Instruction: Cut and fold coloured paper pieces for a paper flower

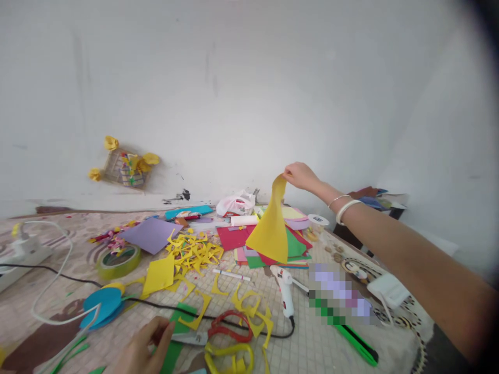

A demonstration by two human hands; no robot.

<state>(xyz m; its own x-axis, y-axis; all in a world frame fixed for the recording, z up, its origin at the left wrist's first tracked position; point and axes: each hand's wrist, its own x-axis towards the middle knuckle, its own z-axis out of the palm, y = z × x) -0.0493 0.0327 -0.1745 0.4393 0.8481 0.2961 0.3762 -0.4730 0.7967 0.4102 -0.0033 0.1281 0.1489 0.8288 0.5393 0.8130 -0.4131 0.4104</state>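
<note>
Head view: the right hand [300, 175], raised and outstretched, pinches a flexible yellow sheet [268, 231] by its top end, beyond the white glue gun [286, 296]; the sheet appears uncut. The left hand [142, 345], fingers curled, lies left of the gun beside red-handled metal scissors [198, 338]; grip cannot be told. Loose yellow offcuts [197, 252] left of the gun indicate cutting done.

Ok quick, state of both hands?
Left hand: partly curled near the scissors; grip can't be told.
Right hand: closed, pinching a yellow craft sheet.
</note>
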